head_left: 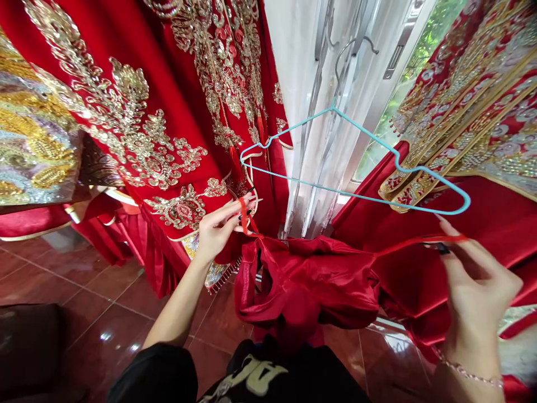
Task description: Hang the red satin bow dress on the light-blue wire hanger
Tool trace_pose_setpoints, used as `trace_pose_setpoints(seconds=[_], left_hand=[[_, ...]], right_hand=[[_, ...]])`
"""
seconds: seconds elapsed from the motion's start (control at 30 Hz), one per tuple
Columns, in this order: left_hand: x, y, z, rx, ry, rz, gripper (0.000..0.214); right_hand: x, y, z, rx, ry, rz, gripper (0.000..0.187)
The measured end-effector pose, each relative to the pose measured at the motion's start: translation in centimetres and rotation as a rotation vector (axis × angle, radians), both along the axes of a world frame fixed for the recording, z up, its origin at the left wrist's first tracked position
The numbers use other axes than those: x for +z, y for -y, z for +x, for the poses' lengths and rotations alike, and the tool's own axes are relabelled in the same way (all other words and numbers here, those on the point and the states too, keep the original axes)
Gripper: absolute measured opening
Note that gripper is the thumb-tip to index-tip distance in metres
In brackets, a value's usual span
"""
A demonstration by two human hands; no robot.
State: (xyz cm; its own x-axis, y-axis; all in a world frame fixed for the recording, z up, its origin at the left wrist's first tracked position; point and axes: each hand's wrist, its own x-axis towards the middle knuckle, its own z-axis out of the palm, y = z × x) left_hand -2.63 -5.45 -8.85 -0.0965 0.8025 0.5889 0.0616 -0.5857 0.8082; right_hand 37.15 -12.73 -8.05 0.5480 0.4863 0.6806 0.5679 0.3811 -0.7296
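Each red strap (244, 216) of the satin garment (304, 282) is pinched between thumb and finger, by left hand (218, 230) and right hand (476, 288), and held taut below the blue wire hanger (356, 187).

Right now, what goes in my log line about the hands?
left hand: pinching red strap | right hand: holding other strap | between: red satin cloth | above: blue hanger

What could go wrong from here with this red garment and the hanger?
The red garment hangs only from thin straps pinched by the left hand and right hand, so a slip could drop it toward the tiled floor. The blue wire hanger hangs free by its hook, so a bump might swing or unseat it. The left hand works close to the sequinned gown, which could snag a strap.
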Motion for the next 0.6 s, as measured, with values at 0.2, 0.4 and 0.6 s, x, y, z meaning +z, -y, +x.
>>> trace_pose_setpoints(seconds=[0.2, 0.4, 0.6], left_hand=[[0.6, -0.7, -1.1, 0.129, -0.012, 0.230, 0.032], [0.6, -0.5, -2.6, 0.338, -0.008, 0.435, 0.033], [2.2, 0.8, -1.7, 0.289, 0.076, 0.440, 0.038]], right_hand=[[1.6, -1.5, 1.1, 0.137, -0.103, 0.117, 0.041], [5.0, -1.9, 1.4, 0.232, 0.029, 0.234, 0.037], [9.7, -1.9, 1.6, 0.447, 0.176, 0.132, 0.036]])
